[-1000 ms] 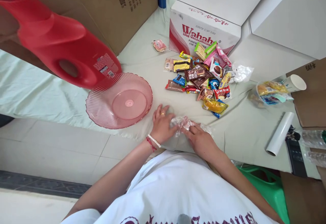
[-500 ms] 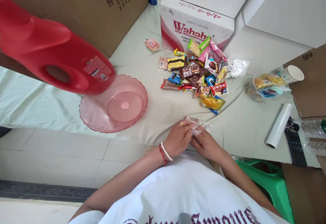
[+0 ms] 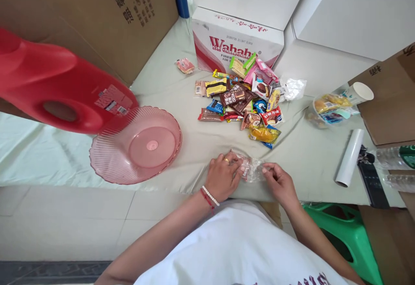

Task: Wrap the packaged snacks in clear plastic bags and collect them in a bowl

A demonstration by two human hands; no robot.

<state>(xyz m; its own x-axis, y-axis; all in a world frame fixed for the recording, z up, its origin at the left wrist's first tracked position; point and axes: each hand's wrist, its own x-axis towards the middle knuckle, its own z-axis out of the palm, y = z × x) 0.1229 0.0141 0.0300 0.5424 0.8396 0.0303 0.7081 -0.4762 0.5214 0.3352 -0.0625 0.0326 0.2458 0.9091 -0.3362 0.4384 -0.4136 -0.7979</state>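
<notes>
My left hand (image 3: 223,176) and my right hand (image 3: 279,181) both pinch a small bundle wrapped in clear film (image 3: 251,168), which lies on the pale green cloth (image 3: 181,90) near its front edge. Pink shows through the film. The left hand wears a ring and bead bracelets. A heap of wrapped snacks (image 3: 241,101) lies just beyond the hands. An empty pink ribbed plastic plate (image 3: 136,144) sits to the left.
A big red jug (image 3: 55,92) lies left of the plate. A Wahaha carton (image 3: 236,43) and brown cardboard boxes (image 3: 97,12) stand behind. At the right are a film roll (image 3: 349,157), a wrapped snack bundle (image 3: 330,105), a paper cup (image 3: 360,92), and a green stool (image 3: 346,237).
The loose film over the bundle has been gathered tight around it. My hands have drawn apart to the bundle's two ends. The camera has shifted, so everything sits further left.
</notes>
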